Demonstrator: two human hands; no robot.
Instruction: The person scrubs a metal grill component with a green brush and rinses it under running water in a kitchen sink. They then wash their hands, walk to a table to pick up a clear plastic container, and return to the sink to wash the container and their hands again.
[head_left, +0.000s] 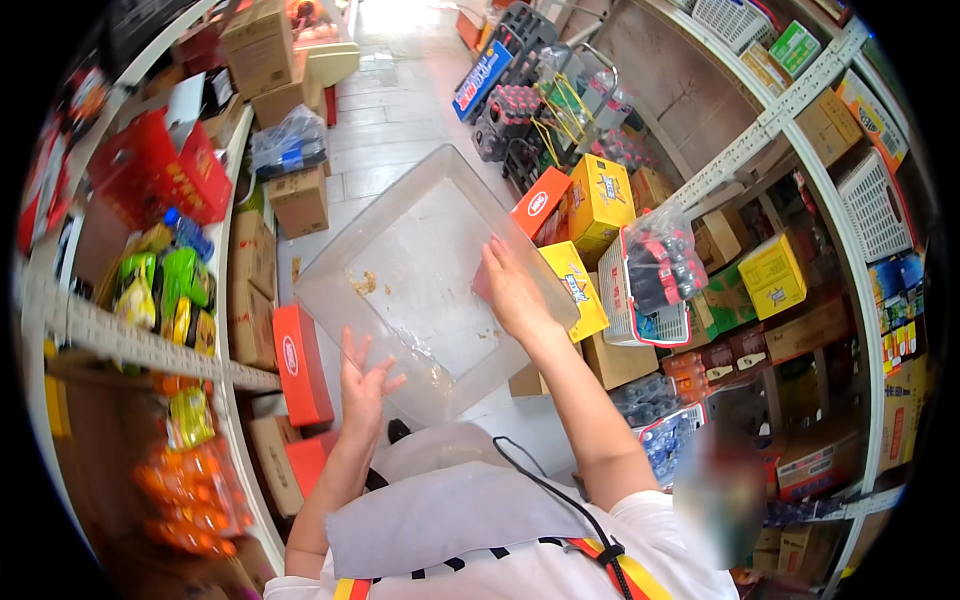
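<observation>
A translucent plastic bin (420, 247) is tilted in front of me, one corner towards my waist. Brown crumbs and residue (364, 283) cling to its inside, with a shiny wet-looking streak along the near side. My left hand (365, 386) is at the near left wall, palm up and fingers spread, supporting it. Against the right wall lies my right hand (516, 294), flat with fingers extended; its thumb is hidden. Between the two hands the bin is held up above the floor. A grey apron (450, 517) covers my front, just below the bin.
Shelving (772, 112) with cartons and baskets lines the right; shelves (225, 315) with packets and bottles line the left. Yellow cartons (600, 195) and a white basket (619, 300) stand close to my right hand. A loaded trolley (570, 105) stands by the tiled aisle (382, 127).
</observation>
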